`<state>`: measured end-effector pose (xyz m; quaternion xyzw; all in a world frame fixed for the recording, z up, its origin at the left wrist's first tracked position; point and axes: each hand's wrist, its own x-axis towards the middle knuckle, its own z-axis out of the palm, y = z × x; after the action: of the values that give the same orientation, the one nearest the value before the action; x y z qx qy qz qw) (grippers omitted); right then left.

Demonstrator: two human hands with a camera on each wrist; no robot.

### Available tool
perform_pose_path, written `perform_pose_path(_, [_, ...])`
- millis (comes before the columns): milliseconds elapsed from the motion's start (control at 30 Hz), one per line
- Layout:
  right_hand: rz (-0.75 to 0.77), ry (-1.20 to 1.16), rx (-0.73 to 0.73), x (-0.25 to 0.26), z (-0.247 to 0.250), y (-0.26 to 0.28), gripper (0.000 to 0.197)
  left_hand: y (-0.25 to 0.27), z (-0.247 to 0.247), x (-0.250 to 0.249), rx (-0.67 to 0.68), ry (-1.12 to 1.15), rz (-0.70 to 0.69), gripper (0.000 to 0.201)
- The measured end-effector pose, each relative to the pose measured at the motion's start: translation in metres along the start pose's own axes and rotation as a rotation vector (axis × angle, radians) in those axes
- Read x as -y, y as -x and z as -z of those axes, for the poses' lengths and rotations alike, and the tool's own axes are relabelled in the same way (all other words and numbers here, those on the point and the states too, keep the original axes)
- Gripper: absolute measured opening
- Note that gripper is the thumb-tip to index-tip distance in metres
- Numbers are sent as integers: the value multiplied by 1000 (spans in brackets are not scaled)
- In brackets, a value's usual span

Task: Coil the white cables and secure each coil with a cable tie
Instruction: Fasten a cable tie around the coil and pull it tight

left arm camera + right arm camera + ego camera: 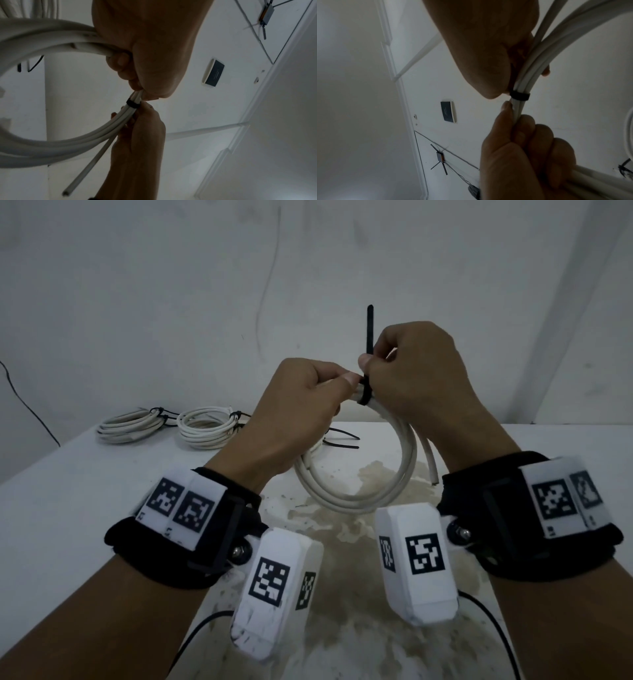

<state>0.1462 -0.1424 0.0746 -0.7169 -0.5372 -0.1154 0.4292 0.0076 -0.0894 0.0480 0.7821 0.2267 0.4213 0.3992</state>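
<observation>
A coil of white cable (359, 491) hangs above the table, held up by both hands. My left hand (308, 398) grips the top of the coil, fingers curled round the strands. A black cable tie (363, 392) is looped round the bundle right beside the left thumb. My right hand (394, 364) pinches the tie's tail, which sticks straight up above the fingers. The left wrist view shows the tie band (133, 104) snug on the strands between both hands. In the right wrist view, the band (519, 95) crosses the coil (573, 33). One loose cable end (430, 463) pokes out.
Two tied white coils (132, 426) (209, 428) lie at the back left of the white table (68, 508). Spare black ties (342, 441) lie behind the held coil. A brown stain covers the table's middle. The wall stands close behind.
</observation>
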Motion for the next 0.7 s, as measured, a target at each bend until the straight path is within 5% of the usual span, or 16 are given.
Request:
perform_pose_path(367, [-28, -173, -5, -17, -21, -1, 27, 2, 0, 9, 102, 133, 139, 24])
perform_pose_path(700, [-29, -80, -42, -25, -36, 1, 24, 3, 2, 16, 152, 141, 174, 25])
